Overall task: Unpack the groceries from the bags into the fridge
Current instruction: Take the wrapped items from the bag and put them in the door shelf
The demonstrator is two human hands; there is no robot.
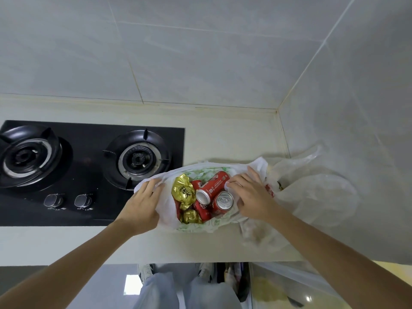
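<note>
A white plastic bag [169,217] with green print lies open on the countertop. Inside it are several red soda cans [214,186] and a gold foil packet [182,192], with a smaller gold packet [189,216] below it. My left hand [142,208] grips the bag's left edge and holds it apart. My right hand [252,197] grips the bag's right edge, fingertips next to the top can. The fridge is not in view.
A black two-burner gas hob [89,175] lies to the left, its knobs [66,200] near my left wrist. A second clear plastic bag [316,192] sits at the right against the tiled wall corner. Another bag [289,284] hangs below the counter edge.
</note>
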